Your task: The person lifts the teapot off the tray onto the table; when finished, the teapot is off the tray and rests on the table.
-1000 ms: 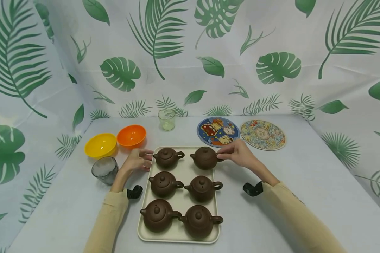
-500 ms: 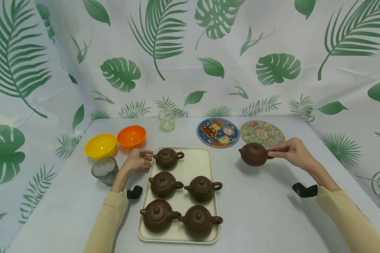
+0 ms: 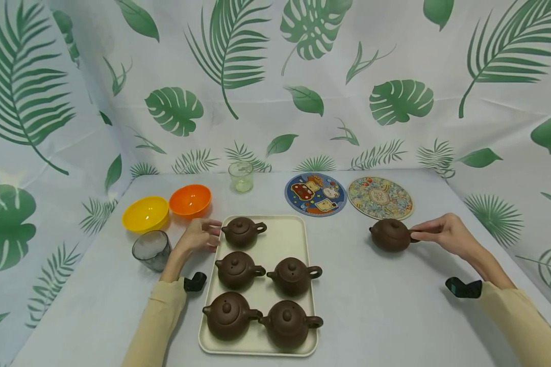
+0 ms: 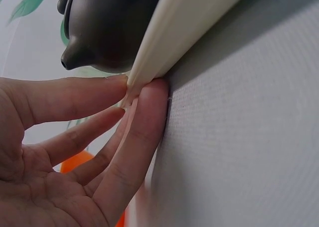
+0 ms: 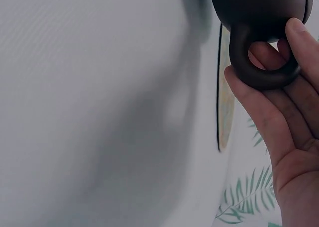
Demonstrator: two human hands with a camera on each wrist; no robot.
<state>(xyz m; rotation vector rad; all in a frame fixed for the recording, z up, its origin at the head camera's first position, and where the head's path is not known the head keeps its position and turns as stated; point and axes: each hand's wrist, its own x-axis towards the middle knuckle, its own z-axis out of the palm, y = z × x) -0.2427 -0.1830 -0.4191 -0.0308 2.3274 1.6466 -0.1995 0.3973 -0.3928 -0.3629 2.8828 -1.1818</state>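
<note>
Now teapot handle (image 5: 262,62) between fingers (image 5: 297,35)

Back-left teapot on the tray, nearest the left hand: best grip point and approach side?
Probably the loop handle of the back-left teapot, taken from its right. The handle points right into the bare tray slot; the spout faces the left hand, which touches the tray edge. The lid knob looks too small for a firm hold.

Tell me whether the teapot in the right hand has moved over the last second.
Yes. The teapot left the tray's far right slot and went right, now on the table below the floral round mat, its handle held by the right hand.
</note>
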